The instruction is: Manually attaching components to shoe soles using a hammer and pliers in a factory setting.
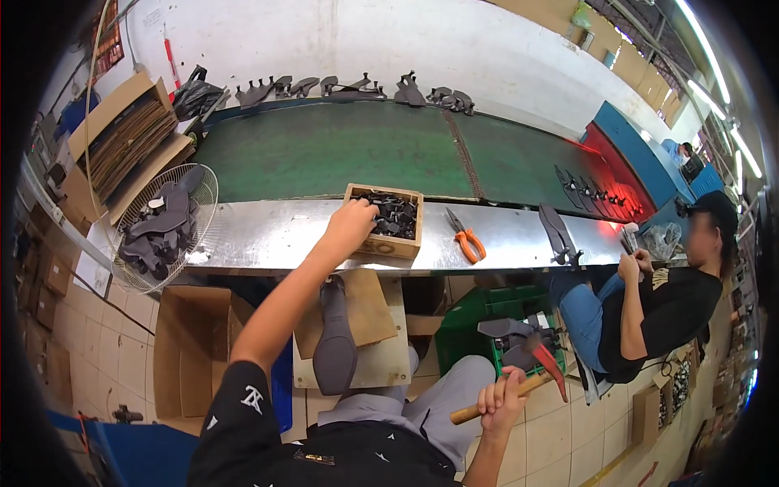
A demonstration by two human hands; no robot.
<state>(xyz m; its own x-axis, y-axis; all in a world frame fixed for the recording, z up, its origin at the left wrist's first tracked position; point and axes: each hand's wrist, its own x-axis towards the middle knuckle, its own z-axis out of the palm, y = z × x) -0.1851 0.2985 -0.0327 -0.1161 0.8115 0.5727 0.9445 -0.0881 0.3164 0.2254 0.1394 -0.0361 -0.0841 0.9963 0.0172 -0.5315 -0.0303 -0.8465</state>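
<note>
My left hand (353, 226) dips over the near left side of a wooden box (381, 246) of small black parts (397, 216). Its fingers look bunched together, and what they may pinch is hidden. My right hand (501, 399) is closed around the wooden handle of a hammer (548, 362) with a red claw head, held out over my right thigh. In front of my lap, a dark grey shoe sole (334, 349) lies lengthwise on a wooden board (369, 312) atop a pale work stand (395, 357).
Orange-handled pliers (468, 243) lie on the metal ledge right of the box. A wire basket (213, 213) of soles stands left. Beyond runs a green conveyor belt (341, 146). A green crate (466, 325) holds soles behind the hammer. A seated co-worker (641, 325) is at right.
</note>
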